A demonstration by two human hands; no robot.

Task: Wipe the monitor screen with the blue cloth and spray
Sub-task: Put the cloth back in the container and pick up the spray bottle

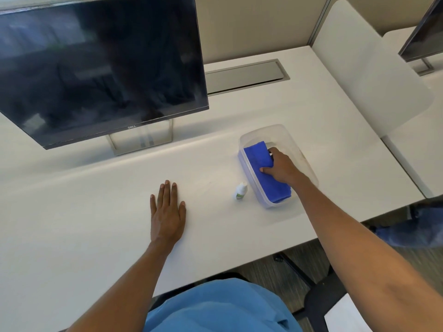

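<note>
The monitor (100, 68) runs off the top and left edges, and its screen hides the upper part of its stand (141, 141). A second monitor (425, 32) is cut by the right edge. The right hand (280, 167) covers the middle of the blue cloth (255, 156). The spray bottle (240, 191) has a label too small to read. A blurred blue shape (412, 227) at the right edge cannot be identified

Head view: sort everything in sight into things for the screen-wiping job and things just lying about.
For the job: monitor, blue cloth gripped by right hand, spray bottle.
Lying about: clear tub around the cloth, cable hatch, second monitor far right.
</note>
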